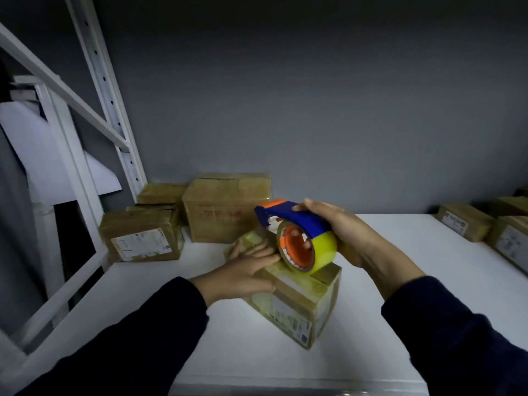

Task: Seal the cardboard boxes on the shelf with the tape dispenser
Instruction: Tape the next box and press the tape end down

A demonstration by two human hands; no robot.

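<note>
The cardboard box (297, 307) sits on the shelf (400, 281), its top pressed flat by the left hand's (245, 270) straight fingers (258, 250), while the right hand (351, 238) grips the tape dispenser (303, 238) over the top; taping seems in hand, next needing a steady pull along the seam.

Grey wall (314, 110) straight ahead, dim up top and darkening into the corners. Below it a white shelf (443, 252) catches the light, brightest near the middle. On the left stands a white upright (100, 81) with a row of holes, a slanted brace (57, 84) crossing it, another white post (68, 155) beyond.
</note>
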